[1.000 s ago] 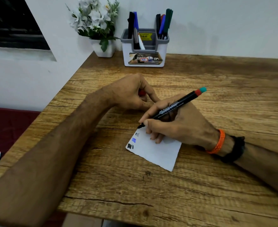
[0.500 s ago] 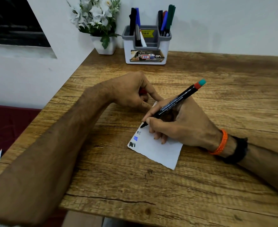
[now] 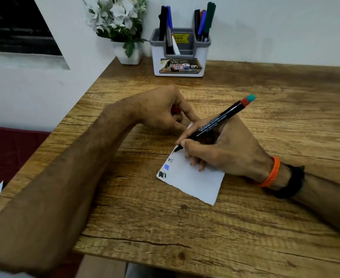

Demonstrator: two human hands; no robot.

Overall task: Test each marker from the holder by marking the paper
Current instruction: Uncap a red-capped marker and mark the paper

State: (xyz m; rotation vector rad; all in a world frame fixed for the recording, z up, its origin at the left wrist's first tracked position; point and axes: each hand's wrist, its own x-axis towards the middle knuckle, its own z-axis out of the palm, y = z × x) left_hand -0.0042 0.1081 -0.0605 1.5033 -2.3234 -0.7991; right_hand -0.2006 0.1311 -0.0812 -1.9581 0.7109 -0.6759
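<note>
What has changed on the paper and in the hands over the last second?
Little. The right hand still grips the marker, its tip at the paper's left edge above the three earlier marks; no new mark shows yet. The left hand still holds something red, probably the cap, with a finger on the paper's top corner. The holder is unchanged.

The right hand [image 3: 227,151] is gripping a black marker [image 3: 215,124], its tip touching the near-left edge of the paper [image 3: 193,181] lying under the hand on the wooden bench [image 3: 245,227]. Just beside it, the left hand [image 3: 163,109] is curling around a red cap [image 3: 175,109]. Beyond both hands, the marker holder [image 3: 180,57] is standing beside a flower pot [image 3: 128,54].
</note>
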